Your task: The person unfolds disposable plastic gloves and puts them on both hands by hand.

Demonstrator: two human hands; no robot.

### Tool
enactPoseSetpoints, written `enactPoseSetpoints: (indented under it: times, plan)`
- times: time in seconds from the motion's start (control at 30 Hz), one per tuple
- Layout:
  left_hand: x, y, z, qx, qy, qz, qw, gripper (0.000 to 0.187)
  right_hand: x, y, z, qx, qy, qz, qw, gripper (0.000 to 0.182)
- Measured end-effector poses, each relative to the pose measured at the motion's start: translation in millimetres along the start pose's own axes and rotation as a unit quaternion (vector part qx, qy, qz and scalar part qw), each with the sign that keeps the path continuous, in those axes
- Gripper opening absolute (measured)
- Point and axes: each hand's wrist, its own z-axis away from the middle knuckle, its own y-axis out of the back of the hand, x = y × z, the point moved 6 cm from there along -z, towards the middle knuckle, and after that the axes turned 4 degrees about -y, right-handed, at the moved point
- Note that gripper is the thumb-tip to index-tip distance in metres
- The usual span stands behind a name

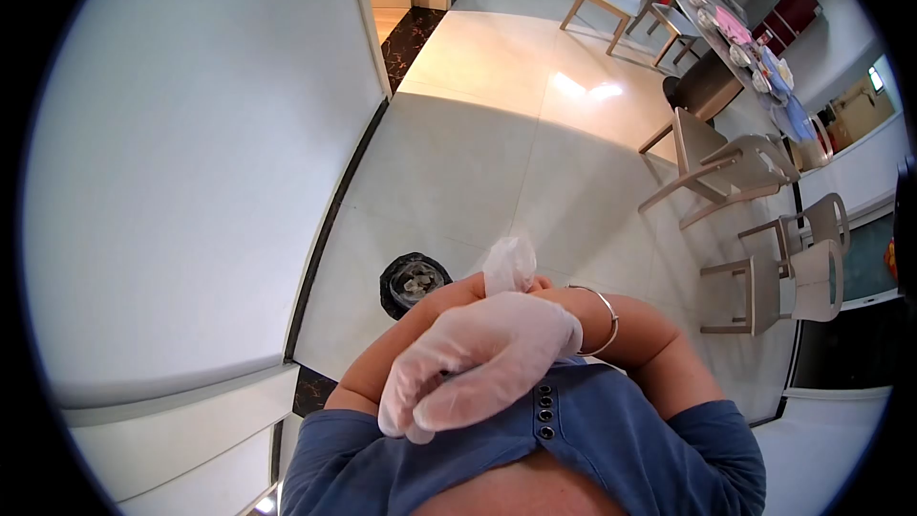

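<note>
My right hand (478,363) wears a thin white translucent glove and points left across my body. Its fingers are loosely curved, with a gap between thumb and fingers and nothing visible in it. A silver bangle (611,320) circles my right forearm just behind the glove's cuff. My left forearm (411,334) reaches forward beneath the right hand, crossing near the right wrist. Most of my left hand is hidden there, so its fingers cannot be made out. A crumpled white translucent piece (511,263), like a loose glove cuff, stands up beside the left wrist.
A bin with a black liner (414,284) stands on the tiled floor (458,172) beyond my left forearm. A white wall panel (210,153) runs along the left. Wooden chairs (721,167) and a table (707,24) with dishes and cloths stand at the right.
</note>
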Motion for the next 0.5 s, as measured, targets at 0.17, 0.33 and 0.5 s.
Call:
enactPoseSetpoints:
  times: [0.17,0.33,0.5]
  plan:
    - [6.4,-13.6,4.0,-0.023,0.008,-0.014,1.000,0.013,15.3,-14.0,-9.7,-0.052,-0.048,0.123,0.990,0.023]
    - [16.1,-21.9,6.9,-0.016,0.019,-0.034,0.999,0.015,19.1,-15.9,-14.7,-0.019,-0.009,0.201,0.979,0.018]
    - [24.8,-28.9,9.3,0.089,0.072,0.018,0.993,0.014,17.7,-20.1,-24.4,-0.018,0.023,0.260,0.965,0.017]
